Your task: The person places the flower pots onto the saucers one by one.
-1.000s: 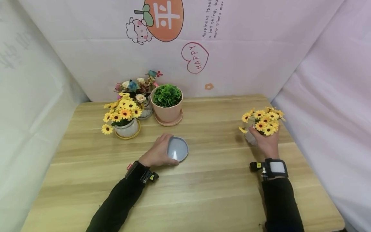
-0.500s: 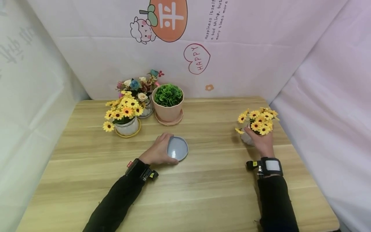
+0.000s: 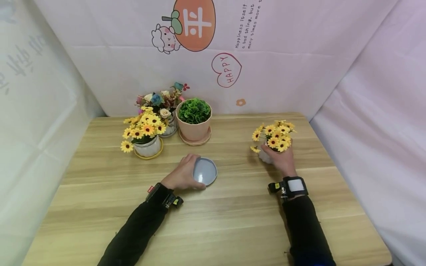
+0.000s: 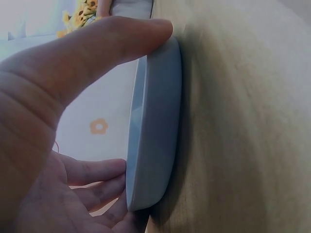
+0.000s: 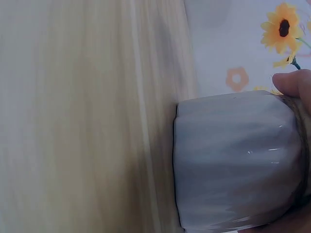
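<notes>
My left hand (image 3: pixel 182 175) holds a small grey-blue saucer (image 3: pixel 205 172) flat on the wooden table, thumb on its near edge and fingers at its far edge. The left wrist view shows the saucer's outer wall (image 4: pixel 163 121) between thumb and fingertips. At the right, my right hand (image 3: pixel 282 159) grips a potted plant of yellow daisy-like flowers (image 3: pixel 275 137) around the pot's upper part. The pot (image 5: pixel 238 160) is pale grey and ribbed; its base looks slightly above the table, with a shadow beside it. The fingers behind the pot are mostly hidden.
Back left on the wooden table (image 3: pixel 233 218) stand several plants: yellow flowers in a white pot (image 3: pixel 148 147) on a yellow saucer, mixed roses (image 3: pixel 156 99) in a grey pot, and a green plant in a pink pot (image 3: pixel 194 129) on a pink saucer. White cloth walls surround the table.
My right hand has carried the potted yellow flowers leftward across the table, nearer to the saucer. My left hand and the saucer have stayed in place.
</notes>
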`<state>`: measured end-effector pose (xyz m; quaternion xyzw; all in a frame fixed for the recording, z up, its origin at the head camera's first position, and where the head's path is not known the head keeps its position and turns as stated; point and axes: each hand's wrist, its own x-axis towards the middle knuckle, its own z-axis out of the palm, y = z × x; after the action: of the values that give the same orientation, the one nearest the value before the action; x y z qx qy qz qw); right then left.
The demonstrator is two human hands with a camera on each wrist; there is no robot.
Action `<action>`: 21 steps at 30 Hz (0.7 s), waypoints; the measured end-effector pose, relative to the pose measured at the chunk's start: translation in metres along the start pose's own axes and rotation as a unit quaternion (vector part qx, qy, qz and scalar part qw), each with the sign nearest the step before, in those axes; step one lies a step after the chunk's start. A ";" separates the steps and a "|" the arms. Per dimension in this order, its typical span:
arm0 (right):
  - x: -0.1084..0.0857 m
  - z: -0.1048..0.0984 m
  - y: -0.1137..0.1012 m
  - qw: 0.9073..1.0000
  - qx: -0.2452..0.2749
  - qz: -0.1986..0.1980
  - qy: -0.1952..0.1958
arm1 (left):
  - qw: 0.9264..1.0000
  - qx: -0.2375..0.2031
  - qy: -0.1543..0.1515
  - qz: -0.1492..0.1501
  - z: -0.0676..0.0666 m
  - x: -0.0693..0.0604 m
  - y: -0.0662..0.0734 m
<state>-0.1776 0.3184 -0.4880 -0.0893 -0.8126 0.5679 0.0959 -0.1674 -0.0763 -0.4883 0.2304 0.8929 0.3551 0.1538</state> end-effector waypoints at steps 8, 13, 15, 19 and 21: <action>0.000 0.021 -0.005 0.999 -0.014 0.001 -0.033 | 1.000 -0.001 0.000 -0.001 0.000 0.000 0.001; -0.004 0.031 -0.010 0.998 -0.018 -0.016 -0.049 | 1.000 0.002 -0.001 0.002 0.001 0.000 0.001; -0.006 0.035 -0.013 0.998 -0.021 -0.022 -0.053 | 1.000 0.003 0.000 0.004 0.000 0.000 0.002; -0.010 0.046 -0.017 0.997 -0.025 -0.026 -0.062 | 1.000 0.005 0.000 0.004 0.000 -0.001 0.002; -0.011 0.051 -0.019 0.997 -0.023 -0.030 -0.069 | 1.000 0.005 -0.001 0.002 -0.001 -0.001 0.003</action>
<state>-0.1806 0.2630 -0.4884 -0.0272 -0.8325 0.5507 0.0546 -0.1658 -0.0760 -0.4857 0.2336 0.8937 0.3511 0.1528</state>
